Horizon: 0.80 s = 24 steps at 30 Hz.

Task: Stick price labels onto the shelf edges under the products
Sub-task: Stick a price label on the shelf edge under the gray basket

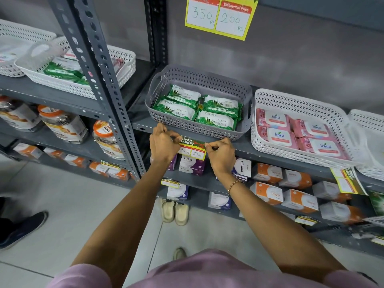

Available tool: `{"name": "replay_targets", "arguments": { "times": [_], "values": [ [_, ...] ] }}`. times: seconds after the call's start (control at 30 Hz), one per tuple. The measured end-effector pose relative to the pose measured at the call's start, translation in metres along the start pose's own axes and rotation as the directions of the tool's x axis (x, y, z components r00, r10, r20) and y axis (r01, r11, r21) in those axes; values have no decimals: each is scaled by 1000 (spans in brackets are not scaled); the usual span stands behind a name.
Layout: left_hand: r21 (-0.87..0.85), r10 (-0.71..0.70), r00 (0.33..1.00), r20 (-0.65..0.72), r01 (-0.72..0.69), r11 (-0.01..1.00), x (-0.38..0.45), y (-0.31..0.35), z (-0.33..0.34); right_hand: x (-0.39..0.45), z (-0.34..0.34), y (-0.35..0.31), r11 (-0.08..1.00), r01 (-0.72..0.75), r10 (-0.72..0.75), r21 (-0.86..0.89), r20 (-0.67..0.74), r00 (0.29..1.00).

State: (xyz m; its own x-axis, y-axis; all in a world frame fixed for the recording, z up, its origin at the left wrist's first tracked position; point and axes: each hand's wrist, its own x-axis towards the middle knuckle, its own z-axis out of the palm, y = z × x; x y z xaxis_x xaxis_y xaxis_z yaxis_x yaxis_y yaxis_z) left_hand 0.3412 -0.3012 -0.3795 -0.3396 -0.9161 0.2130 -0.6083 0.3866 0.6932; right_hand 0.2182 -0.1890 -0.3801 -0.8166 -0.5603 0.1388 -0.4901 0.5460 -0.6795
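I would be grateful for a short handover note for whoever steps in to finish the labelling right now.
Left hand: pinching the left end of the price label against the shelf edge.
Right hand: pinching the label's right end.
Position: label sits under the grey basket of green Origami wipes.
Done: another label hangs below the white basket of Kara wipes; small labels show on lower shelves.
Left: press this label flat and let go; I cannot tell whether it is stuck yet.
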Motion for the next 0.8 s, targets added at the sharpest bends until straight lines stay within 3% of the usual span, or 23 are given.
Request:
{"name": "replay_targets", "arguments": {
  "times": [0.8],
  "values": [
    [184,132,989,-70,-118,976,1,-12,5,3,4,5,998,51,-51,-40,11,999]
  ]
}}
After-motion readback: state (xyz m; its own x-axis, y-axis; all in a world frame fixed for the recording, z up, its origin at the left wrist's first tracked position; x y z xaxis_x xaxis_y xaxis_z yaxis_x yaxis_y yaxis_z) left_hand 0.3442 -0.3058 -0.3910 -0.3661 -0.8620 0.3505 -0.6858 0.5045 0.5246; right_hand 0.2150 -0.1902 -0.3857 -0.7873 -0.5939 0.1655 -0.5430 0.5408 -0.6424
